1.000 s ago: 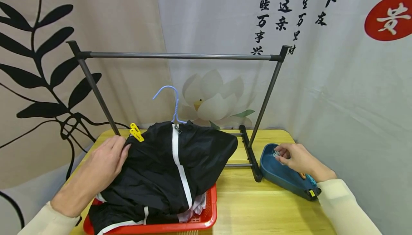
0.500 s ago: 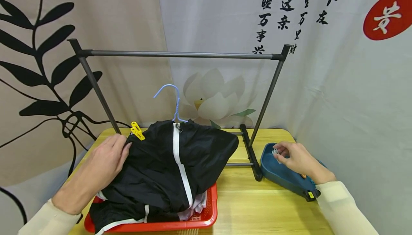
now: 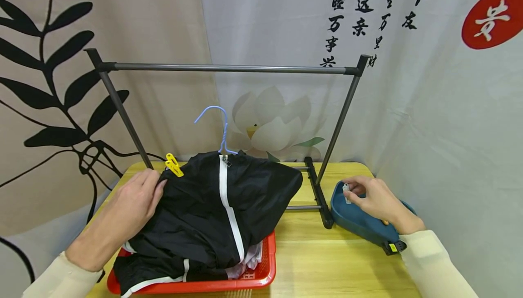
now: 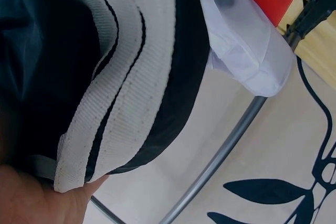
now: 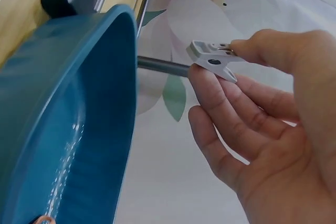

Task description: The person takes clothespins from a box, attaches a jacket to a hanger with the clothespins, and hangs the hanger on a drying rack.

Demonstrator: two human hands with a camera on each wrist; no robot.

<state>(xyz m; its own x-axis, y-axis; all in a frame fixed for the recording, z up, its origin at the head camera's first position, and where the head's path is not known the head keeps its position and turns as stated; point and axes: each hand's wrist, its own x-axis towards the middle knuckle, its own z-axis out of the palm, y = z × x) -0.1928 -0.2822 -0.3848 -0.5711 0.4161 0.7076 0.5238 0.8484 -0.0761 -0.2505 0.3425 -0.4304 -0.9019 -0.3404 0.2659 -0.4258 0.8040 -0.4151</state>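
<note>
A black jacket [image 3: 188,212] with a white zip strip sits on a blue wire hanger [image 3: 224,130], its lower part over a red basket [image 3: 267,261]. My left hand [image 3: 132,207] grips the jacket's shoulder at the left, close to a yellow clothespin [image 3: 174,165] clipped there. In the left wrist view, white-banded cloth [image 4: 131,77] hangs by the hand. My right hand [image 3: 377,200] pinches a white clothespin [image 5: 212,56] between thumb and fingers, just above a blue tray [image 3: 355,221].
A grey metal rack [image 3: 229,68] stands behind the jacket on the yellow wooden table [image 3: 318,261]. Pale cloth [image 3: 247,261] lies in the basket. A printed curtain [image 3: 433,121] hangs at the back.
My right hand has lifted slightly from the tray, and the white clothespin in its fingers now shows more fully. The left hand and the jacket have stayed in place.
</note>
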